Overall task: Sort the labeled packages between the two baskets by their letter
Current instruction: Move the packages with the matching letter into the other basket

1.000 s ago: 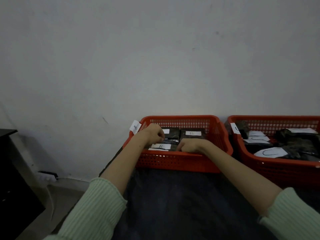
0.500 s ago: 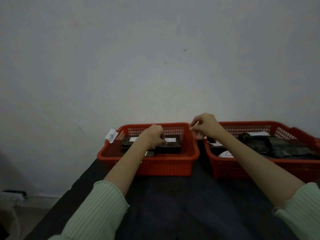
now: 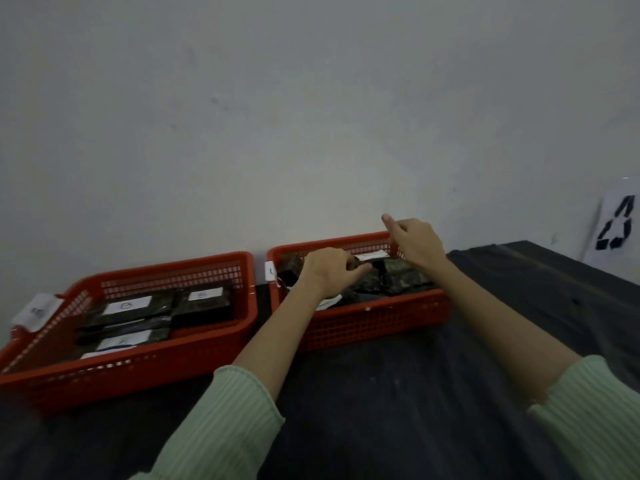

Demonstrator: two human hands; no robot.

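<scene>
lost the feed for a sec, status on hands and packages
Both hands over right basket. Left hand reaching onto dark packages, grip unclear. Right hand above them, empty. Nothing blocking.

left basket (image 3: pixel 180 344): its near-left corner runs off your frame edge | tag (image 3: pixel 36 311) on its left rim: letter too blurred to read | right basket (image 3: pixel 374 323): your left hand (image 3: pixel 327 271) and right hand (image 3: pixel 417 242) cover several packages (image 3: pixel 398 278); whether either hand grips one, you cannot tell.
</scene>
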